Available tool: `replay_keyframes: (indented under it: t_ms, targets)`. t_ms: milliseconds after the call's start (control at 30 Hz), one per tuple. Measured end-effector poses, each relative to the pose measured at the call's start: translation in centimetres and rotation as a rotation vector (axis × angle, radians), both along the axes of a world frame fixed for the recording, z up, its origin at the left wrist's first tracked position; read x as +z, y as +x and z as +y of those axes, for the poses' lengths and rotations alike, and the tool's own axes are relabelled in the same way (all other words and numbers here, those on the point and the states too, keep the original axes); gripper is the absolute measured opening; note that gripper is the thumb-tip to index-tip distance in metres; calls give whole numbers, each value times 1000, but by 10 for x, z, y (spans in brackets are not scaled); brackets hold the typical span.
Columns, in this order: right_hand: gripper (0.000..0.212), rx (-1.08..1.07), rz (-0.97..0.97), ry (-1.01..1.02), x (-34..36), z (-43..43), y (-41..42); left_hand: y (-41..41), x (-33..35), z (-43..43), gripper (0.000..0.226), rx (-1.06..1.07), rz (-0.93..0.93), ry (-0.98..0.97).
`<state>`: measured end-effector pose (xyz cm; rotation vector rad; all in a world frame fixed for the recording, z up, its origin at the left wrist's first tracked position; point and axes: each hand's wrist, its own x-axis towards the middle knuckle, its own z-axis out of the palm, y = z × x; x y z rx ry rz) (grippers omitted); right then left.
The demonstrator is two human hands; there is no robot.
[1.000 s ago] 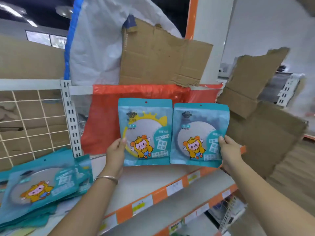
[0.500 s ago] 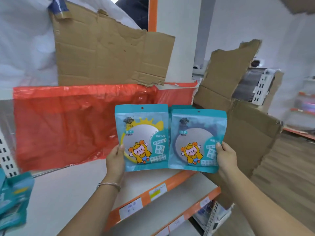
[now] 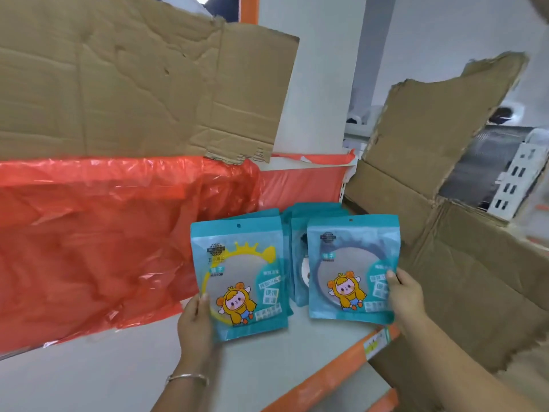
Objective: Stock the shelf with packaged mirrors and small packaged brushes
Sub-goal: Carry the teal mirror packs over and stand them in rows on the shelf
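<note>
Now the left hand (image 3: 194, 324) grips a teal yellow-rimmed plastic mirror packet (image 3: 237, 275); the right hand (image 3: 408, 298) grips a teal dark-rimmed mirror packet (image 3: 350, 263) above the white shelf (image 3: 261, 370).

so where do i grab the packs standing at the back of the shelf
Probably pinch the flat top strip from above: the standing packs are upright and close together, so only their tops look free. Left hand holds the yellow-rimmed pack, right hand the dark-rimmed pack.
</note>
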<state>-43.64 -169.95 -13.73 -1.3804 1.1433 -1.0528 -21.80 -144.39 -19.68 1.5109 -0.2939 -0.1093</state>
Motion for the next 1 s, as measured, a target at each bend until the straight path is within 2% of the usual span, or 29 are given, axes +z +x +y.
replay_keyframes:
  t_ms: [167, 400, 533, 733, 833, 900, 1000]
  targets:
    - [22, 62, 7, 57, -16, -36, 29, -3, -2, -17, 23, 43, 23, -74]
    - [25, 233, 126, 94, -42, -82, 65, -19, -21, -37, 25, 132, 118, -140]
    - [25, 237, 160, 118, -61, -103, 82, -38, -24, -47, 25, 214, 161, -192]
    - [31, 273, 187, 65, -67, -117, 90, -37, -40, -53, 25, 283, 173, -100]
    - [43, 170, 180, -19, -60, -109, 90, -39, -42, -55, 19, 335, 166, -94]
    - [39, 114, 142, -93, -59, -93, 89, -41, -44, -56, 18, 356, 140, -60]
    - [23, 333, 153, -177, -66, -58, 93, -41, -48, -56, 17, 376, 124, -31]
